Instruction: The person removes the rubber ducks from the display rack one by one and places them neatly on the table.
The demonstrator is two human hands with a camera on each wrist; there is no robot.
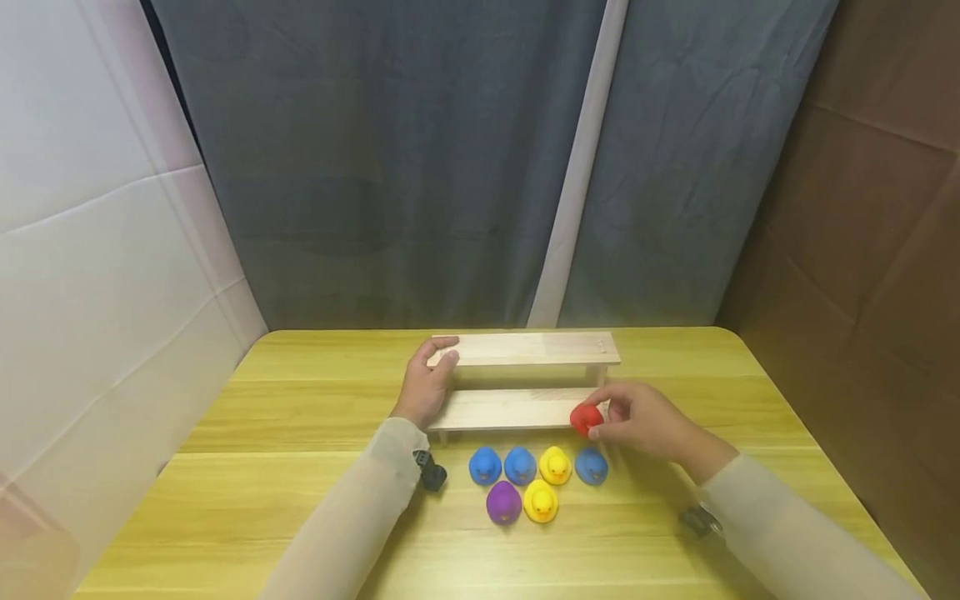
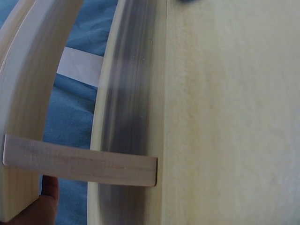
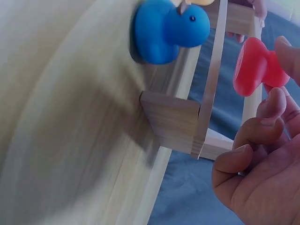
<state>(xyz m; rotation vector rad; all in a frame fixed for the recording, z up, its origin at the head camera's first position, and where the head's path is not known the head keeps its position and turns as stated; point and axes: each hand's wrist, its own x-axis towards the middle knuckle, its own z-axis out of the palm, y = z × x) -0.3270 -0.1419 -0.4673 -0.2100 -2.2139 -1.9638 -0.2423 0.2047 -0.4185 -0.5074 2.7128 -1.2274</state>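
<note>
My right hand [image 1: 643,419] pinches a red rubber duck [image 1: 586,418] between thumb and fingers, at the right end of the lower step of a two-tier wooden rack [image 1: 517,408]. In the right wrist view the red duck [image 3: 255,65] is held by its head, with its flat base turned toward the step. My left hand [image 1: 426,383] grips the left end of the rack's upper step [image 1: 536,348]. The left wrist view shows a wooden leg [image 2: 79,159] of the rack, with part of that hand [image 2: 40,208] at the lower left.
In front of the rack is a row of blue ducks [image 1: 485,466] and a yellow duck [image 1: 555,465]. Nearer stand a purple duck [image 1: 504,503] and another yellow duck [image 1: 541,501]. A grey curtain [image 1: 420,167] hangs behind the wooden table [image 1: 300,475].
</note>
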